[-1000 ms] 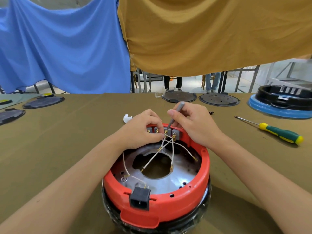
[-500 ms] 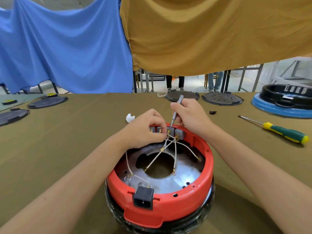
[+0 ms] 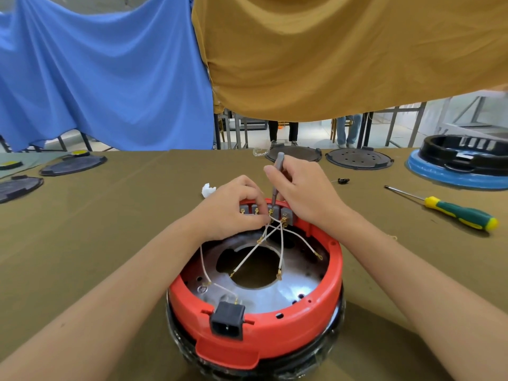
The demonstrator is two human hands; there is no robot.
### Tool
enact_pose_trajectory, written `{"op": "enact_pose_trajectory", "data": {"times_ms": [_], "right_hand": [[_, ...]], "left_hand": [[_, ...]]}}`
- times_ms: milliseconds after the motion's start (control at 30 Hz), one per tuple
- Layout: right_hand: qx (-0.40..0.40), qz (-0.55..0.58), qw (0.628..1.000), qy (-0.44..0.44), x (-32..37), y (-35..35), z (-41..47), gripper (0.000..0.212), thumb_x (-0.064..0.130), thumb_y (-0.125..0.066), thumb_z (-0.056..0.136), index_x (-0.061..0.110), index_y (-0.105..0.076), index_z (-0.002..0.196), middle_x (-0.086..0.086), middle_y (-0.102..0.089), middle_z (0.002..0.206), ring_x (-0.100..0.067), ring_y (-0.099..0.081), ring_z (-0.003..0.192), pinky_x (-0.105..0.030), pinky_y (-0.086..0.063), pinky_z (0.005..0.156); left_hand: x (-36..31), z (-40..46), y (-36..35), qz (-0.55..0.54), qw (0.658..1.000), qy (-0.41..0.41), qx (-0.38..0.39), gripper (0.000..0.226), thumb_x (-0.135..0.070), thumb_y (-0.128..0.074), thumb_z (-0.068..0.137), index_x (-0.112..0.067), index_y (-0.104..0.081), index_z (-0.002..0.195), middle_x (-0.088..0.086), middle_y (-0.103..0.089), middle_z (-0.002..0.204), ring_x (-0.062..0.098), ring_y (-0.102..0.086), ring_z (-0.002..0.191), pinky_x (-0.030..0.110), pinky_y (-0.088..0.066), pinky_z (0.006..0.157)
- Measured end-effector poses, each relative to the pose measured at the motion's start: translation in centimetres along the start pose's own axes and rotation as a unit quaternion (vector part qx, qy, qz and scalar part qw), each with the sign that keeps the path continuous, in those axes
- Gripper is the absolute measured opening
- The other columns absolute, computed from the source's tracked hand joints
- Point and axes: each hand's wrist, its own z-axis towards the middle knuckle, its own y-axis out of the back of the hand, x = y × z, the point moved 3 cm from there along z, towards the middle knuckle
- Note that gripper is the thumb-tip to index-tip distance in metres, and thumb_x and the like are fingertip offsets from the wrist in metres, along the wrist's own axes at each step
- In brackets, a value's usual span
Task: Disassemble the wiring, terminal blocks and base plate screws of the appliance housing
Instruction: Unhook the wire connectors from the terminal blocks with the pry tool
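The left hand (image 3: 233,207) still pinches the white wires (image 3: 270,237) at the grey terminal blocks (image 3: 270,211) on the far rim of the red housing (image 3: 275,323), while the right hand (image 3: 299,193), clamped on a small screwdriver (image 3: 276,178), has raised it more upright onto a terminal, so I judge one screw is being loosened.

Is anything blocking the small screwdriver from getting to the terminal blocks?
Nothing visible. The right hand holds the grey screwdriver tip-down at the terminal blocks on the red housing's far rim. The left hand pinches the wires beside it.
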Motion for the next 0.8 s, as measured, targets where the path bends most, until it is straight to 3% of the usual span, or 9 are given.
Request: {"op": "enact_pose_trajectory", "data": {"times_ms": [167, 300, 533, 800], "right_hand": [[-0.021, 0.021, 1.0, -0.002, -0.05, 0.26, -0.11, 0.04, 0.031, -0.05, 0.103, 0.005, -0.053, 0.074, -0.013, -0.062, 0.065, -0.027, -0.059, 0.06, -0.046, -0.047, 0.063], [-0.017, 0.024, 1.0, -0.002, -0.02, 0.25, -0.11, 0.039, 0.031, -0.05, 0.103, 0.004, -0.055, 0.075, -0.014, -0.064, 0.067, -0.03, -0.061, 0.062, -0.046, -0.049, 0.063], [-0.016, 0.013, 1.0, 0.007, -0.08, 0.1, -0.1, 0.039, 0.031, -0.051, 0.103, 0.008, -0.052, 0.071, -0.009, -0.061, 0.064, -0.024, -0.056, 0.057, -0.039, -0.044, 0.058], [-0.017, 0.027, 0.999, 0.006, -0.11, 0.18, -0.12, 0.036, 0.03, -0.052, 0.103, 0.014, -0.052, 0.07, -0.008, -0.063, 0.065, -0.027, -0.062, 0.063, -0.042, -0.048, 0.062]], "left_hand": [[0.09, -0.01, 0.04, -0.009, 1.0, -0.002, 0.001, 0.008, -0.023, -0.077, 0.082, -0.026, -0.071, 0.077, -0.007, -0.054, 0.11, -0.002, -0.054, 0.101, 0.005, -0.036, 0.088], [0.06, -0.04, -0.01, -0.015, 1.0, -0.002, 0.005, 0.005, -0.021, -0.075, 0.082, -0.023, -0.071, 0.079, -0.006, -0.053, 0.109, 0.0, -0.055, 0.101, 0.011, -0.039, 0.093], [0.11, -0.02, 0.07, -0.019, 1.0, -0.002, 0.005, 0.007, -0.019, -0.075, 0.082, -0.023, -0.071, 0.078, -0.007, -0.053, 0.108, -0.003, -0.054, 0.099, 0.003, -0.036, 0.088], [0.07, -0.02, 0.04, -0.025, 1.0, -0.003, 0.006, 0.006, -0.02, -0.075, 0.082, -0.023, -0.071, 0.078, -0.007, -0.053, 0.109, 0.0, -0.055, 0.101, 0.011, -0.039, 0.093]]}}
